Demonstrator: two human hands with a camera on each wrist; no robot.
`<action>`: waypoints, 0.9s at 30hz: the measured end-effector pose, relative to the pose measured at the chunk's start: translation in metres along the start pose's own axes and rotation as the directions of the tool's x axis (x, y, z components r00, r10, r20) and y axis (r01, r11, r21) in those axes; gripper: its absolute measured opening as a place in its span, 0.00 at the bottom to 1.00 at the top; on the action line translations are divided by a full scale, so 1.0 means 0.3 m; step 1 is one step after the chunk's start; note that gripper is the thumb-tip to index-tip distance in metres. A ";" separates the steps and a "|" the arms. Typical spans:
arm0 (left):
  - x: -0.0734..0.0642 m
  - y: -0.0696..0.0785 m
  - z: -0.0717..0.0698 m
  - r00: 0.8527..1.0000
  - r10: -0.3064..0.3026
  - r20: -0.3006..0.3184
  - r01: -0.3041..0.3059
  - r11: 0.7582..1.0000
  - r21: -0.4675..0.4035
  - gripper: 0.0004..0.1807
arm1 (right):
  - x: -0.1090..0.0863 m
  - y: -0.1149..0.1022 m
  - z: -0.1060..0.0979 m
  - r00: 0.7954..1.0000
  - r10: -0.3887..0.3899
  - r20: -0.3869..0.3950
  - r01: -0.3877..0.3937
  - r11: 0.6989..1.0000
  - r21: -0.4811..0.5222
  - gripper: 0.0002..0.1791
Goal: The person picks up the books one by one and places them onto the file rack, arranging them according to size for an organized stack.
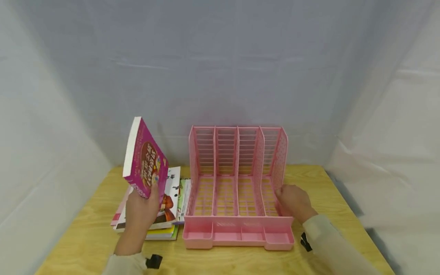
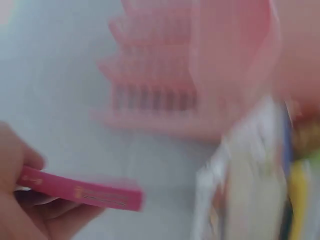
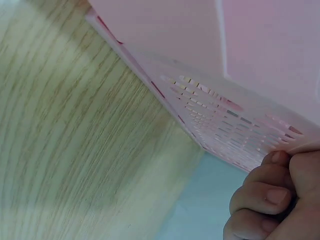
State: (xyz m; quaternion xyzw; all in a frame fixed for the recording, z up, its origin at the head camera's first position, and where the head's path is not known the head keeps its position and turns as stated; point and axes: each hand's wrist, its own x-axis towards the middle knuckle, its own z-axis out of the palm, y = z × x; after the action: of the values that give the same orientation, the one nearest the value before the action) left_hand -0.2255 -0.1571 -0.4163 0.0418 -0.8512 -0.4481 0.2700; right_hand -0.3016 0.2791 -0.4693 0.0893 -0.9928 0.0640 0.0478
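Note:
A thick magenta book point(image 1: 148, 164) with white page edges is raised and tilted over the stack at the left. My left hand point(image 1: 140, 214) grips its lower end, thumb on the front cover. In the left wrist view the book's spine point(image 2: 82, 191) shows, with fingers beneath it. A pink desktop file rack point(image 1: 240, 222) with upright dividers stands in the middle of the table. My right hand point(image 1: 295, 200) holds the front edge of the rack's right side panel. The right wrist view shows curled fingers point(image 3: 262, 197) against that perforated panel point(image 3: 220, 115).
A pile of books point(image 1: 173, 187) lies just left of the rack, partly hidden by my left arm. Small trays point(image 1: 253, 236) line the rack's front. White sheeting point(image 1: 220, 65) hangs behind and on both sides of the wooden table point(image 1: 82, 236).

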 end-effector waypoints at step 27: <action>-0.071 0.097 0.318 0.971 -0.048 0.232 0.088 0.983 -0.163 0.30 | -0.030 -0.065 0.022 0.990 0.140 -0.010 -0.138 0.981 0.135 0.24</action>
State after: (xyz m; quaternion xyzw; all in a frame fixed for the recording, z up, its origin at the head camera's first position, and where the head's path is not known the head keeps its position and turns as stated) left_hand -0.2499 -0.0626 -0.4456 -0.0040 -0.8327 -0.5307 0.1579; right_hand -0.2898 0.2608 -0.4744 0.0222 -0.9896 0.1346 0.0466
